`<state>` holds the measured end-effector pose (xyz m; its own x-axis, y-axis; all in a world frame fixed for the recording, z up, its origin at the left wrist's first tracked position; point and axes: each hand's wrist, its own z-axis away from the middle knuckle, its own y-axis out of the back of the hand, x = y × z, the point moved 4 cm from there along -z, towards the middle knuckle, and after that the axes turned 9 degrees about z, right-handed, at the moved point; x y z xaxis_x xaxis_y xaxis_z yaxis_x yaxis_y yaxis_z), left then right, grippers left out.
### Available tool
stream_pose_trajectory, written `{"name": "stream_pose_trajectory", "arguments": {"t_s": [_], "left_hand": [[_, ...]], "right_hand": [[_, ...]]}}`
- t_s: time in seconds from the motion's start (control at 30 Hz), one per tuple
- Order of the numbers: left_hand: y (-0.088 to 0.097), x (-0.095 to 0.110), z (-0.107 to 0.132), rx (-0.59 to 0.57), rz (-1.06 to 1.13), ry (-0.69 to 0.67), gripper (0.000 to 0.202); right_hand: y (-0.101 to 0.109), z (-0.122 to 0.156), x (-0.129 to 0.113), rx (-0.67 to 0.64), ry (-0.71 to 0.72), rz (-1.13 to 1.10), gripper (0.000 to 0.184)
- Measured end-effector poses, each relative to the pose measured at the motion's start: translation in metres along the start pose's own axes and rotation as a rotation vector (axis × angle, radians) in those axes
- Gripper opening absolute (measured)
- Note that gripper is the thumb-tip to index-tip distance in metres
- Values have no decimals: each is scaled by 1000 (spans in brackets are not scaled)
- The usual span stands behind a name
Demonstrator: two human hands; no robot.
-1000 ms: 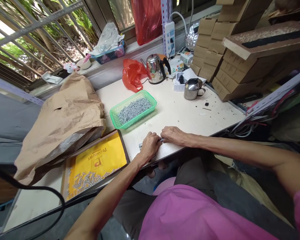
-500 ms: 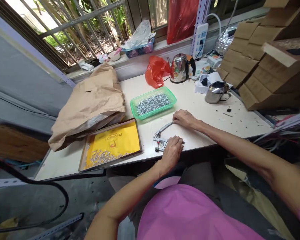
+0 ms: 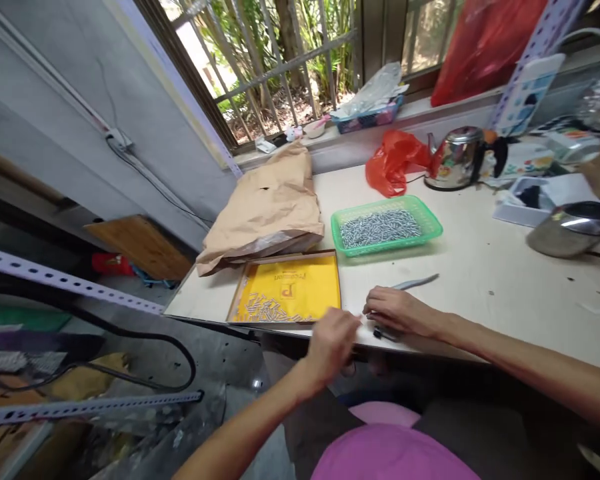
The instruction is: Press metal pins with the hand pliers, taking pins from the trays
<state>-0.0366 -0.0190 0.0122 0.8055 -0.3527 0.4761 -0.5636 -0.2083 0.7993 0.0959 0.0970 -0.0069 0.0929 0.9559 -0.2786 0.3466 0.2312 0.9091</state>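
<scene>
While my right fingers (image 3: 383, 305) curl over the pliers (image 3: 415, 282), the handle pokes out past my knuckles and a dark end shows below; they seem to have hold of them, though the grip itself is hidden. My left hand (image 3: 333, 343) hangs at the table (image 3: 480, 300) edge, fingers loosely parted and blurred, with nothing I can make out in them. Near the pliers sit the green basket (image 3: 387, 250) of screws (image 3: 380, 228) and the yellow tray (image 3: 285, 255). The step in hand looks like working the pliers at the edge, and the next move calls for a firm grip on them
</scene>
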Motion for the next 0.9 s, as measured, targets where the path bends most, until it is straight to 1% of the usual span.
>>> {"name": "stream_pose_trajectory", "arguments": {"t_s": [0.07, 0.1, 0.13, 0.17, 0.2, 0.27, 0.3, 0.37, 0.43, 0.47, 0.53, 0.6, 0.67, 0.73, 0.83, 0.9], "left_hand": [[45, -56, 0, 120, -134, 310, 25], [64, -82, 1, 134, -193, 427, 25], [79, -104, 2, 100, -241, 510, 24], [91, -122, 5, 49, -269, 561, 24], [99, -136, 8, -16, -281, 582, 25], [107, -151, 16, -157, -289, 569, 25], [108, -154, 19, -222, -294, 548, 25], [107, -154, 25, -336, -321, 509, 24], [106, -152, 27, -403, -353, 489, 23], [107, -151, 27, -414, -364, 484, 23], [108, -152, 27, -412, -373, 482, 22], [110, -152, 25, -385, -383, 468, 23], [111, -150, 19, -321, -380, 454, 23], [110, -146, 10, -218, -339, 456, 21], [99, -136, -11, -109, -301, 499, 21], [87, -129, -26, -63, -253, 551, 18]], "right_hand": [[18, -4, 12, 187, -139, -109, 25], [30, -6, 20, 277, -230, -109, 25], [42, -8, 29, 355, -326, -78, 26], [55, -10, 40, 418, -416, -29, 27], [67, -11, 53, 461, -500, 26, 28], [84, -14, 82, 486, -607, 107, 32], [88, -16, 96, 465, -626, 130, 34], [87, -18, 121, 391, -606, 169, 43], [82, -16, 132, 331, -551, 212, 55], [79, -14, 132, 317, -524, 230, 57], [72, -4, 120, 292, -480, 233, 54], [64, 9, 97, 245, -451, 192, 46], [54, 27, 72, 174, -450, 146, 37], [44, 46, 50, 94, -472, 114, 30], [32, 74, 30, -2, -515, 79, 28], [27, 90, 24, -20, -556, 66, 29]]}}
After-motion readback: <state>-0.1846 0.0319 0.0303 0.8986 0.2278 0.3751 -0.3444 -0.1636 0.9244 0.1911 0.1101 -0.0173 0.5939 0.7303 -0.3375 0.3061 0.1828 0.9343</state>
